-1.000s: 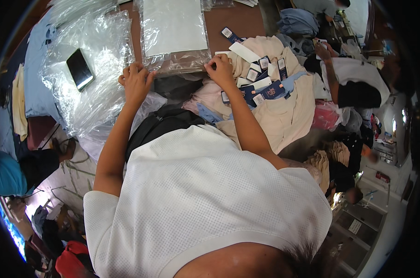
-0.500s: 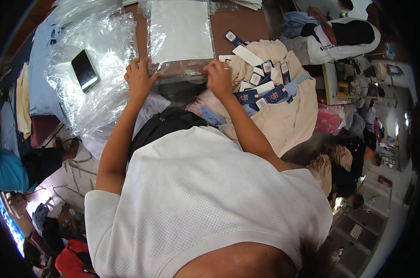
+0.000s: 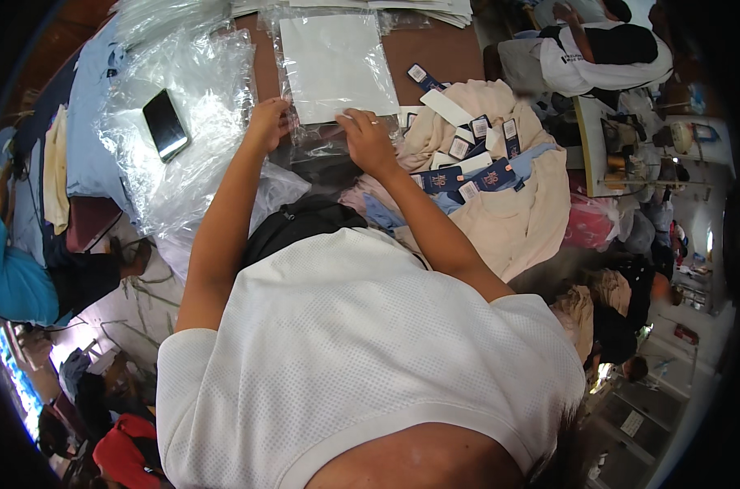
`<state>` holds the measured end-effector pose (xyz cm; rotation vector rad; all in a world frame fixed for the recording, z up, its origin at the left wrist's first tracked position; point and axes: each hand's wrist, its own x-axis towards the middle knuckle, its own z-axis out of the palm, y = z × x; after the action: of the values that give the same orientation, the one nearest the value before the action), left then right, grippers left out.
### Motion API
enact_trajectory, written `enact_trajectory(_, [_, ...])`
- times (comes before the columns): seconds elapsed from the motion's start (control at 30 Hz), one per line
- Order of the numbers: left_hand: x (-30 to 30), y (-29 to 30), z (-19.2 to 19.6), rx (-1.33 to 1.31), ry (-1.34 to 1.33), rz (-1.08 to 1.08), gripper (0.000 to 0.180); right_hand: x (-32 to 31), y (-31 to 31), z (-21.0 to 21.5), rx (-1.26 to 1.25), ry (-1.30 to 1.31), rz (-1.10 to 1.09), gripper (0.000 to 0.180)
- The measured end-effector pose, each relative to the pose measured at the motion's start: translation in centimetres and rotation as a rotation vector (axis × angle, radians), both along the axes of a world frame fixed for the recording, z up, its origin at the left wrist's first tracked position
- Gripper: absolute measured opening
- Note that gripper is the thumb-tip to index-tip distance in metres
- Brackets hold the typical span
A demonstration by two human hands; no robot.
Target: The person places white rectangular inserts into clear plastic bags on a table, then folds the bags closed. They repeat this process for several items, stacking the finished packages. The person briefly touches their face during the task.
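A clear plastic bag (image 3: 337,140) with a white sheet (image 3: 341,69) in it lies flat before me on the brown tabletop. My left hand (image 3: 269,124) is closed on the bag's left edge, fingers bent. At the lower edge of the sheet, my right hand (image 3: 368,140) pinches the bag's film with bent fingers; the thumb is mostly hidden. Just right of that hand is a heap of beige garments (image 3: 508,220), with dark blue hang tags (image 3: 496,174) and white cards on top.
A black phone (image 3: 166,126) rests on a pile of clear plastic bags (image 3: 215,73) at the left. Folded blue garments (image 3: 92,122) lie beyond it. White sheets (image 3: 447,12) are stacked at the far edge. Other people sit at the far right and left.
Both hands have moved in along the bag: the right one went left to the sheet's lower edge, and the left hand's spread fingers have closed at the bag's side.
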<state>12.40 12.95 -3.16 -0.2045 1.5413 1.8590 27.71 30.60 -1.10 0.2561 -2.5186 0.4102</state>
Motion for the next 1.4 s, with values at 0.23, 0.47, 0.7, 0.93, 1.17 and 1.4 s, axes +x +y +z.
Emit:
enact_trajectory(0.23, [2.4, -0.2, 3.0, 0.115, -0.144, 0.028, 0.021, 1.6, -0.2, 0.2, 0.04, 0.039, -0.168, 0.012])
enact_trajectory(0.47, [4.3, -0.4, 2.8, 0.118, -0.107, 0.018, 0.026, 0.9, -1.7, 0.3, -0.022, 0.053, -0.028, 0.036])
enact_trajectory(0.7, [3.6, -0.4, 3.5, 0.061, -0.165, 0.031, 0.023, -0.4, -0.6, -0.3, 0.045, 0.079, 0.007, 0.033])
enact_trajectory(0.93, [-1.8, -1.1, -0.3, 0.259, -0.056, 0.268, 0.01, 2.7, -0.3, 5.3, -0.122, 0.057, 0.209, 0.023])
enact_trajectory(1.17, [-3.8, -5.2, 4.4, 0.188, 0.042, 0.317, 0.033, 7.2, 7.5, 20.4, -0.668, 0.108, 0.216, 0.026])
enact_trajectory(1.4, [0.2, -6.6, 6.9, -0.03, 0.169, 0.125, 0.061, -6.0, 12.5, 21.6, -0.329, 0.709, -0.071, 0.026])
